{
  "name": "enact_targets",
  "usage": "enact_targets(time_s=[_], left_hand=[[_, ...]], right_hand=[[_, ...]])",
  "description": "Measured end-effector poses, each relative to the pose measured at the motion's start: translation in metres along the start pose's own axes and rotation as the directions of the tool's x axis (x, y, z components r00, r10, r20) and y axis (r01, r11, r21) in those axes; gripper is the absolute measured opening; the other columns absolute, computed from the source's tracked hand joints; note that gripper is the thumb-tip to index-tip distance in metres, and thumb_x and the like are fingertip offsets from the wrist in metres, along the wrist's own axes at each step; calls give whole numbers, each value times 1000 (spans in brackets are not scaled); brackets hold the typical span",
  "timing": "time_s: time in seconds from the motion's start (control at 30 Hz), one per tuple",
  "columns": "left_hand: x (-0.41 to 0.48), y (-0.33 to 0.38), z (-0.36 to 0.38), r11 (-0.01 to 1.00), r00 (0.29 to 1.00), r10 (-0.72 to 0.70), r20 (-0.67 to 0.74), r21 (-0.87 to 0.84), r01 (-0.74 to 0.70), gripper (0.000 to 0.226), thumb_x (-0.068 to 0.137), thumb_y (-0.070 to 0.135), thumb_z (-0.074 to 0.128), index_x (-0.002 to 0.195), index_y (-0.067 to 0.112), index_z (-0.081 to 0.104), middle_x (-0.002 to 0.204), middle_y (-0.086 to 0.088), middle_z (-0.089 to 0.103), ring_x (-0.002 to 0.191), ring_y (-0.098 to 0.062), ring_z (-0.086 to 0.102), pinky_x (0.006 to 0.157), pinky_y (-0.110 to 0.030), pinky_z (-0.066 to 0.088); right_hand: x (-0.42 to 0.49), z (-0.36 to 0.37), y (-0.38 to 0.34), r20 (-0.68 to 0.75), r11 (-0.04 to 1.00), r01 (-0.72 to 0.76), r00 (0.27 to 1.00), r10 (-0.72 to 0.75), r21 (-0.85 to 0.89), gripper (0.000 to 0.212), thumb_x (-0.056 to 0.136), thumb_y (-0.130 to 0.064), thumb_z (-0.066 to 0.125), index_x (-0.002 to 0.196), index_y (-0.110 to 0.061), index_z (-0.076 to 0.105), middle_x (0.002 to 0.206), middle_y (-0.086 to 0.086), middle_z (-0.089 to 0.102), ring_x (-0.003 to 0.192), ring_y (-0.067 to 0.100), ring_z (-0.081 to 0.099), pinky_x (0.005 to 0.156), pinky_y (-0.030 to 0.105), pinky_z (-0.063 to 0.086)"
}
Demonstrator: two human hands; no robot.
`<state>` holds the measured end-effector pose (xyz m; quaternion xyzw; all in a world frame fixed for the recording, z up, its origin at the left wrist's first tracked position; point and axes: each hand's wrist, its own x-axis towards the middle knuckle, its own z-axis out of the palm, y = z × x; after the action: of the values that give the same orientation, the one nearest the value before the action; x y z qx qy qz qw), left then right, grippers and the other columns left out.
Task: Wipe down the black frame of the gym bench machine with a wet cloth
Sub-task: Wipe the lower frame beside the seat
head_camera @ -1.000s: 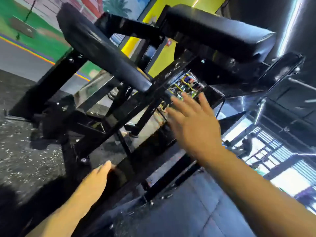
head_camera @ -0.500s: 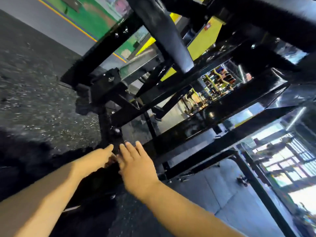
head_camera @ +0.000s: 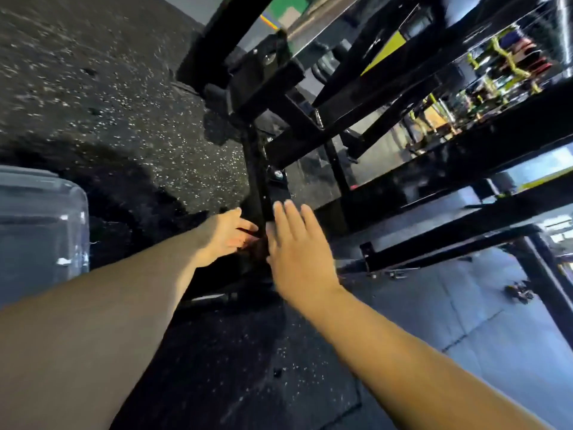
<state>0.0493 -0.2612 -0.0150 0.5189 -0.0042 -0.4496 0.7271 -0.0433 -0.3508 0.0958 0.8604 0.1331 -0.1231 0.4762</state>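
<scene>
The bench machine's black frame (head_camera: pixel 403 169) fills the upper right, its beams crossing at angles. A bolted upright post (head_camera: pixel 259 181) comes down to the floor between my hands. My left hand (head_camera: pixel 224 235) is at the post's foot on the left, with its thumb pointing right. It seems to pinch a dark reddish cloth (head_camera: pixel 252 243), most of which is hidden. My right hand (head_camera: pixel 299 246) lies just right of the post with straight, spread fingers, its fingertips against the black metal.
A clear plastic container (head_camera: pixel 40 231) stands on the floor at the far left. Black speckled rubber flooring (head_camera: pixel 124 103) surrounds the machine. A low frame bar (head_camera: pixel 449 246) runs along the floor to the right, with small loose hardware (head_camera: pixel 521 293) beyond it.
The view has dropped lower and closer to the floor. My right hand came down from the upper beams to the post's base, beside my left hand. The container has come into view.
</scene>
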Motion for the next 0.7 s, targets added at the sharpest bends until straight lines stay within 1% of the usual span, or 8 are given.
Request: enact_targets(time_s=[0.07, 0.2, 0.3, 0.37, 0.43, 0.5, 0.6, 0.7], left_hand=[[3, -6, -15, 998, 995, -42, -87, 50, 47, 50, 102, 42, 16, 111, 14, 57, 106, -9, 62, 95, -21, 55, 91, -35, 33], [13, -17, -46, 983, 971, -94, -218, 134, 125, 46, 104, 36, 15, 97, 15, 55, 106, -8, 63, 105, -24, 52, 99, -35, 31], [21, -21, -49, 977, 951, -120, -286, 138, 165, 50, 102, 42, 15, 93, 17, 57, 88, -4, 62, 83, -20, 52, 69, -28, 33], [22, -19, -45, 979, 963, -115, -245, 134, 151, 51, 102, 43, 16, 91, 17, 58, 93, -7, 64, 79, -19, 54, 74, -29, 36], [24, -12, -37, 982, 981, -91, -174, 147, 117, 51, 103, 43, 17, 95, 17, 61, 97, -6, 66, 83, -21, 58, 86, -33, 40], [22, 2, -20, 989, 997, -52, -63, 136, 60, 50, 103, 42, 18, 97, 16, 60, 90, -3, 65, 75, -18, 55, 75, -28, 41], [16, 20, 9, 989, 997, -37, 61, 143, 28, 47, 102, 42, 19, 92, 18, 59, 82, 1, 59, 68, -14, 47, 61, -25, 33], [13, 26, 18, 987, 995, 42, 90, 150, -55, 44, 102, 40, 22, 98, 19, 61, 90, 1, 62, 79, -16, 52, 65, -26, 37]], right_hand=[[24, 24, -56, 52, 991, 124, 991, -127, 55, 60, 103, -33, 16, 151, -1, -1, 157, 24, -9, 144, 42, -10, 115, 54, -7], [54, 41, -117, 99, 951, 310, 946, -310, 19, 57, 103, -30, 21, 152, -3, 8, 158, 23, -5, 145, 40, -6, 114, 56, -8], [39, 31, -84, 35, 961, 272, 962, -270, -49, 55, 103, -29, 26, 152, -7, 12, 159, 19, 0, 146, 38, -2, 109, 57, -17], [18, 27, -39, -188, 995, 96, 977, -99, -26, 54, 102, -26, 33, 151, -9, 18, 159, 17, 11, 146, 36, 5, 106, 56, -23], [3, 32, 0, -519, 973, -139, 826, 218, 186, 48, 94, -16, 56, 140, -11, 45, 148, 15, 40, 142, 34, 26, 114, 50, -15], [0, 34, 17, -662, 865, -322, 557, 502, 385, 42, 92, -8, 60, 133, -10, 53, 142, 10, 49, 140, 33, 29, 116, 48, -6], [8, 42, 7, -634, 688, -339, 270, 724, 642, 55, 100, -4, 46, 148, -19, 24, 161, -6, 5, 147, 22, -9, 117, 48, -3], [20, 25, -16, -507, 521, -192, 121, 854, 832, 65, 104, -9, 34, 152, -23, -7, 156, -9, -21, 144, 17, -19, 119, 41, -1]])
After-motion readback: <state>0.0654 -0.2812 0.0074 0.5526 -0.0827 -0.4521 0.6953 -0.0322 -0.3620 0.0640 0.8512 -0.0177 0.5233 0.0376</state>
